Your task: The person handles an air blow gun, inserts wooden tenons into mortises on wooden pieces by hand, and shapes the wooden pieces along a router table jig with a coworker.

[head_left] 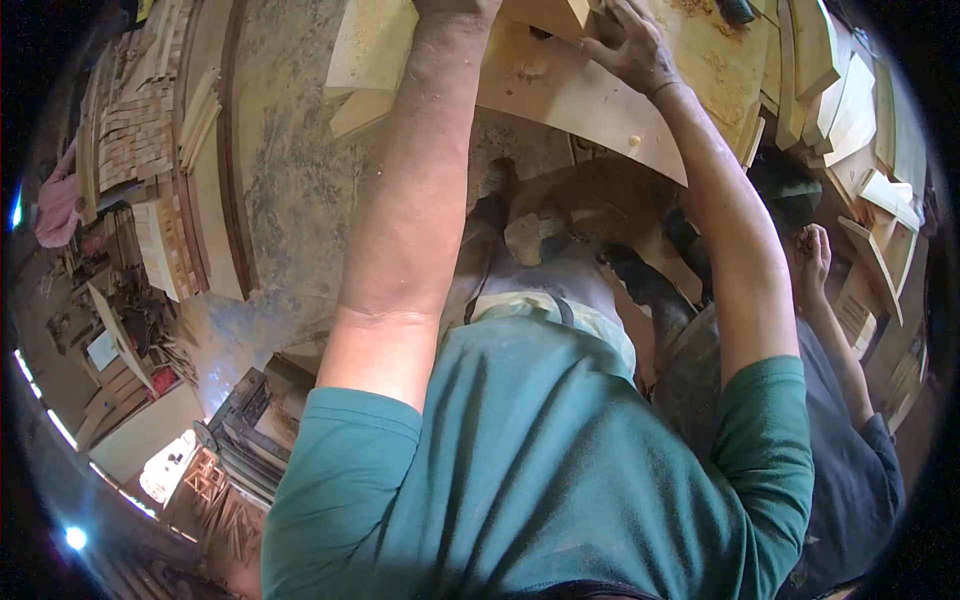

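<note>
My left hand (pixel 458 5) reaches to the top edge of the view, where only the wrist and a sliver of the hand show; its fingers are out of sight. Between my two hands lies a pale wooden piece (pixel 548 14), partly cut off by the frame. Against the right end of this piece is my right hand (pixel 632 48), thumb low and fingers bent over toward it. Below both is a broad wooden board (pixel 600 112) with curled shavings on it. A flat light plank (pixel 372 45) lies beside my left forearm.
Long planks (pixel 815 60) lean at the upper right. Another person (pixel 790 400) in dark clothes is close on my right, one hand (pixel 815 255) raised. Stacked wood strips (pixel 140 135) line the left. A dark metal machine (pixel 240 430) stands at the lower left.
</note>
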### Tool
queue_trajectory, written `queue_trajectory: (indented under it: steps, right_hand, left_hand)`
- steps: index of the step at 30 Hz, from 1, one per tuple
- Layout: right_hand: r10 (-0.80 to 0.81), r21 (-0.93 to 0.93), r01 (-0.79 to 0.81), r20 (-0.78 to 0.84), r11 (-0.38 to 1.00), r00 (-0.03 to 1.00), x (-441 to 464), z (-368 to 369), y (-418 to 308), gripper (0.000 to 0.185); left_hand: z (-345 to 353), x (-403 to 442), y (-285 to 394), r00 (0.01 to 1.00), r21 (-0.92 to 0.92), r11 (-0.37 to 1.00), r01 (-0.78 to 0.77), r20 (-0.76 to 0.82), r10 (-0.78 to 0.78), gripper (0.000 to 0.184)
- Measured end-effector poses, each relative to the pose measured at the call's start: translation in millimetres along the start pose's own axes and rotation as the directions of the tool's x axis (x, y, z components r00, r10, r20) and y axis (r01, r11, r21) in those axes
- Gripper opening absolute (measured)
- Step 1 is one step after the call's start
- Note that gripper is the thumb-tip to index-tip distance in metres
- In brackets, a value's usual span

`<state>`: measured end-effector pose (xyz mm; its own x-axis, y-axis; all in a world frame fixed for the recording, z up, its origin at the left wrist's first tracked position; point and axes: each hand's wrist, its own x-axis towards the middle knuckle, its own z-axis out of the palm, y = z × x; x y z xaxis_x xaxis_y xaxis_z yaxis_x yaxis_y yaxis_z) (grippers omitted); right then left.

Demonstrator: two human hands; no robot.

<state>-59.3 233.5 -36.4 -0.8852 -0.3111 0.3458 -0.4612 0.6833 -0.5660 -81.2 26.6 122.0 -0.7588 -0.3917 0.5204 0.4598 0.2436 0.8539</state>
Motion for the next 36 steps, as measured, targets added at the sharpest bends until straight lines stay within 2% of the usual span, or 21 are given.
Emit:
queue_trajectory:
  steps: [3, 6, 9, 10, 12, 16, 22, 25, 28, 31, 33, 36]
  right_hand:
    - [0.003, -0.089, -0.002, 0.007, 0.996, 1.0, -6.1, -0.6, 4.6, 0.081]
    - [-0.038, -0.08, 0.041, 0.037, 0.996, 0.999, -7.0, -6.0, 6.6, 0.079]
    - [0.008, -0.005, -0.008, 0.109, 1.0, 0.994, -4.5, -13.8, 0.0, 0.078]
    - [0.03, -0.018, -0.028, 0.13, 0.999, 0.991, -3.3, -14.3, -2.6, 0.078]
    - [0.076, -0.046, -0.069, 0.171, 0.997, 0.982, -2.3, -16.4, -6.3, 0.079]
    - [0.071, -0.07, -0.062, 0.133, 0.996, 0.989, -4.2, -9.2, -0.9, 0.081]
    - [0.033, -0.104, -0.025, 0.077, 0.994, 0.996, -6.7, 2.8, 9.7, 0.083]
    - [0.014, -0.104, -0.009, 0.051, 0.995, 0.999, -6.9, 5.3, 12.4, 0.085]
    - [-0.004, -0.065, 0.005, 0.027, 0.998, 1.0, -4.0, 5.6, 11.5, 0.083]
    - [-0.032, -0.073, 0.031, -0.005, 0.997, 0.999, -2.9, 9.7, 13.9, 0.079]
    - [-0.081, -0.144, 0.077, -0.027, 0.987, 0.996, -2.2, 15.0, 19.8, 0.081]
    - [0.011, -0.166, -0.012, -0.005, 0.986, 1.0, -6.0, 14.1, 14.2, 0.08]
  left_hand:
    - [2.0, -2.4, -5.8, 0.998, -0.109, 0.992, 0.056, 0.001, -0.056, 0.044]
    - [4.1, -1.4, -7.3, 1.0, -0.105, 0.994, 0.009, -0.027, -0.011, 0.043]
    - [-0.8, 3.2, -22.1, 1.0, -0.153, 0.988, 0.009, 0.02, -0.006, 0.042]
    - [-0.9, 2.8, -23.7, 0.998, -0.161, 0.985, 0.055, 0.021, -0.052, 0.043]
    - [0.3, 2.0, -28.1, 0.998, -0.173, 0.984, 0.053, -0.018, -0.057, 0.043]
    - [-5.4, 6.6, -43.1, 0.998, -0.185, 0.981, 0.059, 0.014, -0.057, 0.042]
    - [-12.3, 10.8, -59.9, 0.995, -0.346, 0.933, 0.095, 0.011, -0.097, 0.041]
    - [-20.2, 11.9, -62.0, 0.984, -0.219, 0.96, 0.177, 0.015, -0.178, 0.041]
    - [-20.1, 11.6, -61.6, 0.981, -0.225, 0.956, 0.188, -0.005, -0.194, 0.04]
    - [-27.5, 14.7, -68.7, 0.978, -0.194, 0.958, 0.21, 0.056, -0.203, 0.041]
    - [-29.1, 13.5, -73.2, 0.97, -0.248, 0.938, 0.242, 0.049, -0.237, 0.042]
    - [-32.0, 13.2, -80.3, 0.966, -0.292, 0.923, 0.251, 0.019, -0.257, 0.042]
